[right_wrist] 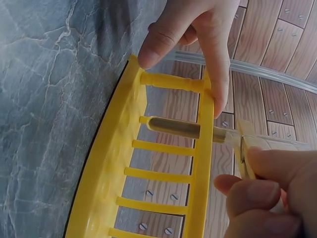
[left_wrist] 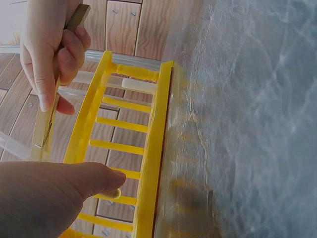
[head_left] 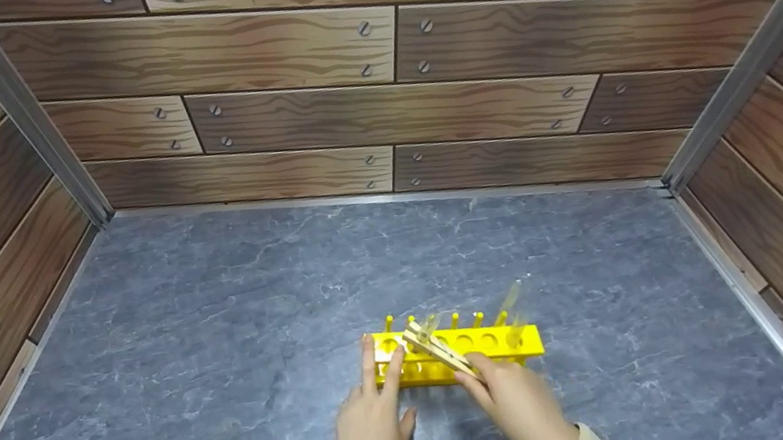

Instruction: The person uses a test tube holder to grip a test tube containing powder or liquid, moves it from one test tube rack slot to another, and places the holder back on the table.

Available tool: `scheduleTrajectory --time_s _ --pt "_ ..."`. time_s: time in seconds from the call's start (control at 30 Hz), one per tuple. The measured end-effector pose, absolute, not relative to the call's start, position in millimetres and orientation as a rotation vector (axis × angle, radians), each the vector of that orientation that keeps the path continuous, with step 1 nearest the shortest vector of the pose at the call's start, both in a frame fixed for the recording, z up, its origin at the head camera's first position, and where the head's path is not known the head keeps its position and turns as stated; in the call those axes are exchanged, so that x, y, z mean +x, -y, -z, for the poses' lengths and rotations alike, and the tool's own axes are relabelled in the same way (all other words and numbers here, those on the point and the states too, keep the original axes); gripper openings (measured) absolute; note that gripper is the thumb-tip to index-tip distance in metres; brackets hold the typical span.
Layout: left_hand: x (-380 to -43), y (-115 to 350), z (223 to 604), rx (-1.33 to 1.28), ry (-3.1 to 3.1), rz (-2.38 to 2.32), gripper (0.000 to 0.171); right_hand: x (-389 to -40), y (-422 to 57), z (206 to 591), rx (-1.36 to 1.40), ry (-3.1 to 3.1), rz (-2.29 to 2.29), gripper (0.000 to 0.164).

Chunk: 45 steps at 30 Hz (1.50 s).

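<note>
A yellow test tube rack (head_left: 535, 343) stands on the dark floor, its row of pegs along the back. My left hand (head_left: 373, 427) rests straight fingers on the rack's left end. Between thumb and fingers, my right hand (head_left: 525, 403) pinches a wooden test tube holder (head_left: 443, 353), slanting up and left over the rack. The holder's far end clasps a clear test tube (right_wrist: 173, 126), which passes down through a hole near the left end, as the right wrist view shows. A second clear tube (head_left: 518, 333) occupies the right end hole.
Grey marbled flooring (head_left: 225, 333) surrounds the rack. Wood-patterned walls (head_left: 287, 112) rise behind and at both sides, with metal strips (head_left: 765, 299) along their edges.
</note>
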<state>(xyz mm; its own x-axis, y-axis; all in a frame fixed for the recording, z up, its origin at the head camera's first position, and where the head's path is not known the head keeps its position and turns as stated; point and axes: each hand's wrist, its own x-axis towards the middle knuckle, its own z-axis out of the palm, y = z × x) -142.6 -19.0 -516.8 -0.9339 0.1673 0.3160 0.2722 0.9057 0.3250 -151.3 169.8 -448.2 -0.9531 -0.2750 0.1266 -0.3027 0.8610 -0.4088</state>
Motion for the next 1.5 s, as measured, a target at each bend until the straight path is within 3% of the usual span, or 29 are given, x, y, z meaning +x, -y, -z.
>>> scheduleTrajectory --time_s 0.53,1.0,1.5 --pt "-142.2 17.7 514.9 -0.332 2.781 0.523 0.089 -154.6 -166.7 449.6 0.487 3.003 -0.573 0.019" --pt "-141.6 18.5 516.5 -0.335 2.755 0.490 0.098 -156.9 -165.6 450.0 0.492 2.991 -0.570 0.020" --pt "-141.6 18.7 518.0 -0.328 2.769 0.494 0.096 -152.0 -169.6 446.4 0.503 2.917 -0.609 0.023"
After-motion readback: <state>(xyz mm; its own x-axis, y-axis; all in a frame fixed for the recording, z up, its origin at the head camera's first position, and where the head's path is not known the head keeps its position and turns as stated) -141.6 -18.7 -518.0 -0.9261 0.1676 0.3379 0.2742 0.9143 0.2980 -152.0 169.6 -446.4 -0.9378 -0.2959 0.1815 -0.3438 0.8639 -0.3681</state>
